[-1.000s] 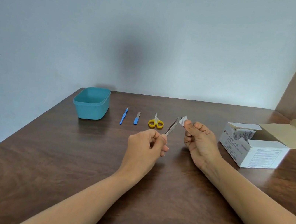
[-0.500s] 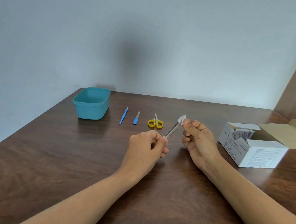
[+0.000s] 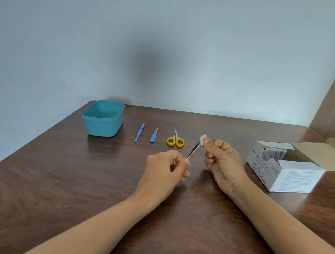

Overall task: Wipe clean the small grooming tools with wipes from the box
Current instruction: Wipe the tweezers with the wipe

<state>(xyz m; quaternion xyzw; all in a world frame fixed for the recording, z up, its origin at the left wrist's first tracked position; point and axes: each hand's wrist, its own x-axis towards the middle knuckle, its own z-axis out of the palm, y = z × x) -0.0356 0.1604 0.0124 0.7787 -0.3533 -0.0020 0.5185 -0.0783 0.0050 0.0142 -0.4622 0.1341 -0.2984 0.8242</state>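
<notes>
My left hand [image 3: 167, 166] pinches the tweezers [image 3: 194, 150] by their base above the bench [image 3: 88, 180], my right hand [image 3: 225, 160] pinches the wipe [image 3: 203, 138] at their tip, and I judge a hard pull could tug them loose.

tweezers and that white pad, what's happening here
A person is wiping tweezers: the left hand grips their handle end, and the right hand pinches a wipe at their tip. Scissors, a file and a blue pick lie in a row beside a teal tub. The wipe box sits open at the right.
</notes>
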